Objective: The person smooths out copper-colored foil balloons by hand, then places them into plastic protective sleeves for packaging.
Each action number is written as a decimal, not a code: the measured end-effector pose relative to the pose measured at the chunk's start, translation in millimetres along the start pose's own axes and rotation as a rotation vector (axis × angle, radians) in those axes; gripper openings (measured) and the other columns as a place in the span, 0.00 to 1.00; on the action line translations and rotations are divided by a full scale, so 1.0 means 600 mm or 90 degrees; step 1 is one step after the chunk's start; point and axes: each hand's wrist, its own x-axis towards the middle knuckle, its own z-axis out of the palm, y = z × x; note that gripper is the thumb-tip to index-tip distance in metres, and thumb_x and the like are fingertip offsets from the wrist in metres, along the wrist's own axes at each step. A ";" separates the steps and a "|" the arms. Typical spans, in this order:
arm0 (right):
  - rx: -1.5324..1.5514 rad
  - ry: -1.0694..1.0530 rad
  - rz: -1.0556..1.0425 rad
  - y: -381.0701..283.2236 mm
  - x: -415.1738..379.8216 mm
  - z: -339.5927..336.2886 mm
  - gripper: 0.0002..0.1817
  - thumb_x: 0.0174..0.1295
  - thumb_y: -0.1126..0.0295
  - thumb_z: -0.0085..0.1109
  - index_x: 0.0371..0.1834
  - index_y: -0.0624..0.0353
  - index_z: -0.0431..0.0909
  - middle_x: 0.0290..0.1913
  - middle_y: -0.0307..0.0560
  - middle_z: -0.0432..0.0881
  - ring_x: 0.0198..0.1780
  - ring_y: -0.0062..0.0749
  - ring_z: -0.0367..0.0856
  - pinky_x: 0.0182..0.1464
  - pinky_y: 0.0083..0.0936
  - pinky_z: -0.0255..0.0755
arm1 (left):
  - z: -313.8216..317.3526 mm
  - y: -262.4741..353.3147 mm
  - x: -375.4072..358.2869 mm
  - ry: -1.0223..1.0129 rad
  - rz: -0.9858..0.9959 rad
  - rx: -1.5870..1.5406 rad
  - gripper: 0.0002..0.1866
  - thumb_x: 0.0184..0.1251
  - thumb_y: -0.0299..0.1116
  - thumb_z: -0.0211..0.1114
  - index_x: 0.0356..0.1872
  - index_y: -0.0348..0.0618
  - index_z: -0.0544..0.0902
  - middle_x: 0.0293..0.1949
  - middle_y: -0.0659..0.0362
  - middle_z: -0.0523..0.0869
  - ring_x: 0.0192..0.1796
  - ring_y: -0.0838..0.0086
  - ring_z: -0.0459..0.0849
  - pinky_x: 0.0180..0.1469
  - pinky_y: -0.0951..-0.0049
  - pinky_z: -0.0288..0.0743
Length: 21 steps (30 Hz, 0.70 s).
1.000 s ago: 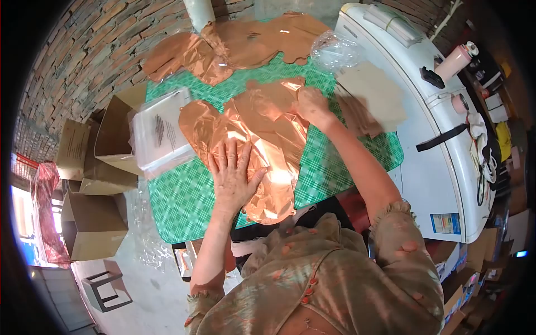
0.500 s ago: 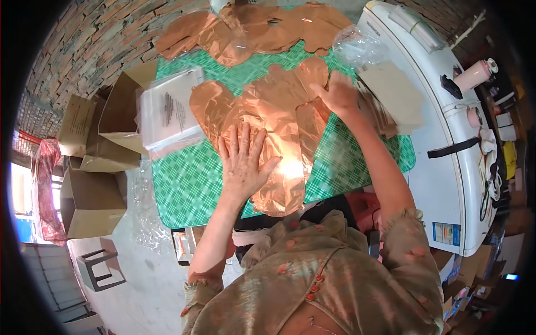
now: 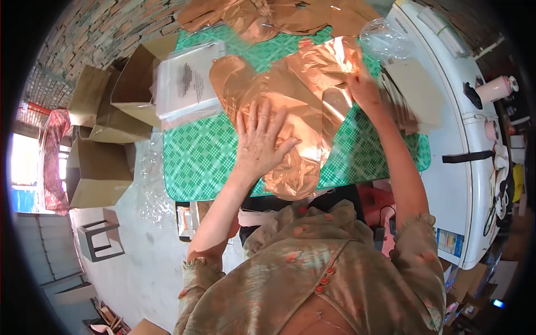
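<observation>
A flat copper-coloured foil balloon with rounded lobes lies across the green checked tablecloth. My left hand rests palm down on its left side, fingers stretched and spread. At the upper right lobe, my right hand pinches the foil's edge, its fingertips slightly blurred. The foil there is creased and catches bright light. The balloon's lower lobe reaches the near table edge, close to my body.
More copper foil balloons lie at the table's far end. A clear plastic bundle and card sheets are at right, beside a white fridge-like appliance. Plastic sleeves lie at left, near open cardboard boxes.
My right hand has closed on the foil's right edge, and the upper right lobe has shifted and creased. My left hand stays flat on the foil. The camera view has tilted slightly.
</observation>
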 end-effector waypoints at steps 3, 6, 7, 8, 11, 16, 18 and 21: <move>0.049 0.014 -0.010 0.003 -0.008 -0.026 0.15 0.65 0.64 0.59 0.48 0.62 0.71 0.35 0.69 0.83 0.41 0.67 0.84 0.41 0.53 0.76 | 0.002 -0.002 -0.001 -0.002 0.016 0.003 0.39 0.72 0.65 0.57 0.77 0.54 0.69 0.78 0.46 0.64 0.80 0.45 0.58 0.78 0.37 0.46; 0.040 0.006 -0.018 0.008 -0.008 -0.042 0.15 0.64 0.64 0.61 0.45 0.63 0.72 0.35 0.66 0.84 0.39 0.64 0.84 0.40 0.50 0.76 | 0.004 0.001 -0.006 -0.013 0.023 0.008 0.39 0.72 0.66 0.56 0.76 0.55 0.70 0.78 0.46 0.65 0.79 0.44 0.59 0.77 0.35 0.48; 0.009 0.003 -0.023 0.006 -0.009 -0.045 0.15 0.64 0.65 0.62 0.45 0.63 0.72 0.34 0.65 0.83 0.38 0.63 0.84 0.40 0.49 0.76 | 0.004 0.005 -0.008 -0.011 0.023 0.006 0.39 0.72 0.66 0.56 0.76 0.54 0.70 0.78 0.46 0.65 0.79 0.43 0.59 0.77 0.35 0.48; -0.023 0.001 -0.028 0.006 -0.009 -0.048 0.15 0.63 0.65 0.62 0.45 0.63 0.72 0.33 0.65 0.83 0.37 0.62 0.84 0.39 0.48 0.76 | 0.002 0.011 -0.010 -0.010 0.023 0.004 0.39 0.72 0.66 0.57 0.76 0.54 0.71 0.78 0.46 0.65 0.79 0.42 0.58 0.77 0.35 0.48; -0.036 -0.012 -0.028 0.009 -0.015 -0.054 0.15 0.63 0.66 0.63 0.44 0.63 0.72 0.31 0.62 0.82 0.34 0.58 0.84 0.37 0.45 0.76 | -0.003 0.024 -0.018 0.000 0.034 0.001 0.40 0.71 0.67 0.58 0.75 0.52 0.71 0.78 0.44 0.64 0.79 0.39 0.58 0.76 0.34 0.50; 0.035 -0.029 0.026 0.038 -0.030 -0.062 0.15 0.64 0.65 0.65 0.43 0.64 0.72 0.30 0.58 0.84 0.34 0.52 0.85 0.37 0.42 0.76 | -0.041 0.034 -0.023 0.019 -0.045 -0.026 0.38 0.70 0.62 0.63 0.73 0.48 0.73 0.79 0.42 0.62 0.79 0.41 0.59 0.75 0.36 0.55; 0.061 -0.050 0.075 0.092 -0.024 -0.046 0.16 0.64 0.65 0.66 0.42 0.65 0.72 0.32 0.57 0.85 0.35 0.50 0.86 0.38 0.42 0.76 | -0.045 0.011 -0.012 0.116 -0.116 -0.006 0.38 0.66 0.55 0.68 0.72 0.44 0.74 0.71 0.43 0.71 0.72 0.46 0.68 0.69 0.42 0.62; 0.200 -0.059 0.117 0.078 -0.037 -0.044 0.15 0.65 0.65 0.67 0.42 0.65 0.73 0.34 0.56 0.86 0.36 0.48 0.87 0.38 0.39 0.77 | -0.034 -0.037 0.002 0.062 -0.290 -0.029 0.32 0.67 0.54 0.69 0.63 0.42 0.81 0.62 0.46 0.79 0.65 0.49 0.74 0.63 0.46 0.68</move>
